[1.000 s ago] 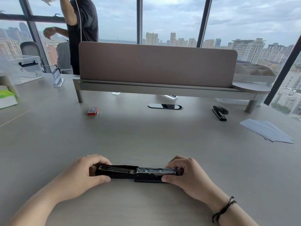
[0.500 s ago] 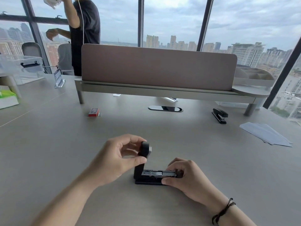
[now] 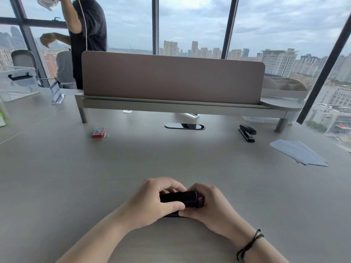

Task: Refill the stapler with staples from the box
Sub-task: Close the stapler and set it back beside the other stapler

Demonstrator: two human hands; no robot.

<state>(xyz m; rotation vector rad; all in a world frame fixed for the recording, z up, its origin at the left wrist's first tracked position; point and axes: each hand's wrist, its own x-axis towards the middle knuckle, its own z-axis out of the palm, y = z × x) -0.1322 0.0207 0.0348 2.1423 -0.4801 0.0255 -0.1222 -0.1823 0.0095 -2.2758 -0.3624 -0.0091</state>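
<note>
A black stapler (image 3: 180, 200) lies on the grey desk close to me, its top arm folded down over the base. My left hand (image 3: 152, 204) wraps over the arm's left part, thumb in front. My right hand (image 3: 210, 207) grips the stapler's right end and base. Most of the base is hidden by my fingers. The red staple box (image 3: 99, 132) sits far off at the back left of the desk, out of both hands.
A second black stapler (image 3: 247, 132) lies at the back right, with white sheets of paper (image 3: 298, 154) beyond it. A shelf with a brown divider panel (image 3: 171, 78) spans the back. A person stands behind it at the left. A clear plastic bin (image 3: 17, 82) sits far left.
The stapler lay opened flat, then my left hand swung its top arm upright and down onto the base. Both hands now press together on the closed stapler.
</note>
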